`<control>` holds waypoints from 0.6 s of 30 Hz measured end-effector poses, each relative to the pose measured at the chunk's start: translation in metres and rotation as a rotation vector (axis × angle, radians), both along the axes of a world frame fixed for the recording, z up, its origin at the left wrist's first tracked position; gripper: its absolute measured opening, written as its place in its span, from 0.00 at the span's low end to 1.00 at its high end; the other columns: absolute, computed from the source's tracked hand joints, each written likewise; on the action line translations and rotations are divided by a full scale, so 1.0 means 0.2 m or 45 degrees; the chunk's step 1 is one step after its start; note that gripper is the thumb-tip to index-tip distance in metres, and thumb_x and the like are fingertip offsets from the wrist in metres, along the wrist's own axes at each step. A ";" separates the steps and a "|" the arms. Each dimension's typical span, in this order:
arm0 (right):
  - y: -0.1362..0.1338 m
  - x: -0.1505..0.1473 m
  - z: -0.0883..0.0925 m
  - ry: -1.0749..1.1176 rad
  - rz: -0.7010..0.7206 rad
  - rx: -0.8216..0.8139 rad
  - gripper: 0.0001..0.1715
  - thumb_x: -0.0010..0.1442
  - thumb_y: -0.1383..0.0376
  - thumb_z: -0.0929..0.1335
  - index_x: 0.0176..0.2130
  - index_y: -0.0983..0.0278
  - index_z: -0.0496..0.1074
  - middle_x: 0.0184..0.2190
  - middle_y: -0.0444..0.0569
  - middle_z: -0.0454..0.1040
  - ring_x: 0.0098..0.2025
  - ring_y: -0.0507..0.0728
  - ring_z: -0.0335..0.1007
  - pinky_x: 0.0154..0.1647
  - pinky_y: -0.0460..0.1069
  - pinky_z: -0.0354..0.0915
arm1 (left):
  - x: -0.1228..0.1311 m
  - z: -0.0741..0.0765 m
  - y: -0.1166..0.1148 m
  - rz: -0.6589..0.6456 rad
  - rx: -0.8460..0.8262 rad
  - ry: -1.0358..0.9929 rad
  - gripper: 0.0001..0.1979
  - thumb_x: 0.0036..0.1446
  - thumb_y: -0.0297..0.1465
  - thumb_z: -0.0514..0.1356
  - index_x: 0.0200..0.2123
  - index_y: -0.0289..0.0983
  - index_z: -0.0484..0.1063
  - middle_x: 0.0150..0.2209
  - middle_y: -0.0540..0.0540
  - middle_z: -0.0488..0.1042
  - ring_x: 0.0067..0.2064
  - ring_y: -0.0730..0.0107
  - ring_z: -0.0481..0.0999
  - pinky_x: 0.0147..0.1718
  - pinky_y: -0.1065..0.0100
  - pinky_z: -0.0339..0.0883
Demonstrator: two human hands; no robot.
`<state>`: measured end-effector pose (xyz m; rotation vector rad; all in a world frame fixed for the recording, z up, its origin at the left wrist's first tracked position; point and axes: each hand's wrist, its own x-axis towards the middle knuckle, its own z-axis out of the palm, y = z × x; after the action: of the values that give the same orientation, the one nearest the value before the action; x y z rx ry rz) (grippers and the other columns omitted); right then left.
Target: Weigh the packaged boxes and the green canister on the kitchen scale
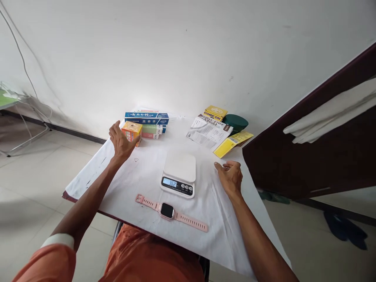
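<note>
My left hand [120, 144] is at a small orange-and-yellow box [132, 128], fingers along its left side and thumb across its front. Beside that box lies a stack of cartons, with a long blue carton [147, 117] on top. My right hand [230, 177] is over the cloth right of the scale, holding nothing, its fingers loosely curled and the thumb apart. Between my hands sits a white digital scale [179, 166] with a bare platform; its lit display seems to read 362. A pink-strapped smartwatch [167, 210] lies flat in front of the scale, strap unfastened.
At the table's back right are a yellow box [216, 112], a white printed packet [208, 132], a dark green round object [235, 122] and a yellow flat packet [233, 144]. A white cloth [202, 211] covers the table, which stands by the wall.
</note>
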<state>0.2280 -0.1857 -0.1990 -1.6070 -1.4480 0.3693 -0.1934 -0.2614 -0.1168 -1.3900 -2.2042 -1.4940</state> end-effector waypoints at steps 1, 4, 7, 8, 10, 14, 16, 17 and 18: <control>-0.02 -0.02 0.00 0.014 -0.008 -0.004 0.26 0.50 0.50 0.72 0.43 0.59 0.61 0.39 0.49 0.70 0.38 0.60 0.69 0.48 0.59 0.68 | 0.00 -0.01 0.04 0.042 -0.087 -0.051 0.53 0.43 0.39 0.74 0.67 0.32 0.52 0.66 0.27 0.59 0.67 0.38 0.60 0.65 0.40 0.57; -0.05 -0.07 -0.01 0.031 0.006 0.041 0.25 0.50 0.53 0.71 0.43 0.58 0.61 0.41 0.49 0.69 0.39 0.60 0.69 0.47 0.58 0.68 | 0.01 -0.05 0.13 0.080 -0.280 -0.190 0.60 0.43 0.39 0.74 0.70 0.28 0.43 0.67 0.23 0.57 0.70 0.34 0.57 0.66 0.39 0.54; -0.06 -0.08 -0.01 0.043 0.019 0.073 0.24 0.50 0.53 0.70 0.43 0.59 0.61 0.41 0.50 0.69 0.40 0.61 0.70 0.47 0.59 0.69 | 0.01 -0.08 0.15 0.076 -0.255 -0.206 0.54 0.45 0.37 0.72 0.68 0.30 0.46 0.65 0.25 0.61 0.68 0.37 0.62 0.64 0.42 0.60; -0.05 -0.08 -0.02 0.047 0.019 0.074 0.23 0.51 0.53 0.70 0.43 0.59 0.61 0.41 0.51 0.69 0.40 0.61 0.70 0.47 0.59 0.70 | 0.00 -0.08 0.15 0.070 -0.239 -0.192 0.51 0.45 0.38 0.72 0.66 0.31 0.50 0.63 0.27 0.63 0.66 0.38 0.66 0.61 0.44 0.64; -0.05 -0.07 -0.02 0.051 0.023 0.079 0.22 0.52 0.54 0.69 0.43 0.59 0.62 0.41 0.51 0.70 0.39 0.60 0.70 0.47 0.60 0.70 | -0.01 -0.06 0.11 0.067 -0.243 -0.171 0.44 0.44 0.40 0.72 0.60 0.33 0.57 0.56 0.31 0.69 0.58 0.41 0.73 0.55 0.47 0.70; -0.03 -0.07 -0.03 0.063 0.033 0.129 0.21 0.53 0.56 0.69 0.44 0.58 0.62 0.40 0.49 0.70 0.37 0.59 0.69 0.46 0.60 0.71 | 0.01 0.00 -0.01 0.049 -0.248 -0.152 0.40 0.41 0.46 0.73 0.53 0.39 0.60 0.46 0.41 0.74 0.48 0.50 0.78 0.47 0.51 0.74; -0.02 -0.07 -0.03 0.080 0.026 0.152 0.20 0.52 0.57 0.69 0.43 0.58 0.62 0.41 0.49 0.70 0.37 0.58 0.69 0.46 0.59 0.71 | 0.06 0.05 -0.07 -0.022 -0.200 -0.100 0.40 0.40 0.46 0.73 0.53 0.40 0.60 0.45 0.44 0.75 0.46 0.54 0.79 0.46 0.55 0.75; -0.02 -0.08 -0.03 0.092 0.020 0.153 0.20 0.52 0.58 0.69 0.43 0.58 0.62 0.41 0.50 0.70 0.37 0.58 0.68 0.45 0.59 0.72 | 0.10 0.08 -0.09 -0.078 -0.178 -0.068 0.40 0.41 0.46 0.73 0.53 0.41 0.60 0.46 0.44 0.75 0.45 0.56 0.79 0.45 0.56 0.75; -0.02 -0.08 -0.03 0.106 0.014 0.149 0.20 0.52 0.58 0.69 0.43 0.58 0.62 0.42 0.50 0.70 0.37 0.58 0.68 0.45 0.58 0.72 | 0.15 0.10 -0.11 -0.142 -0.160 -0.042 0.40 0.41 0.45 0.73 0.53 0.41 0.60 0.47 0.44 0.76 0.45 0.58 0.79 0.44 0.57 0.75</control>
<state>0.2124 -0.1889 -0.2055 -1.4744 -1.3903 0.3474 -0.1626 -0.2834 -0.0967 -1.5608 -2.3124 -1.4442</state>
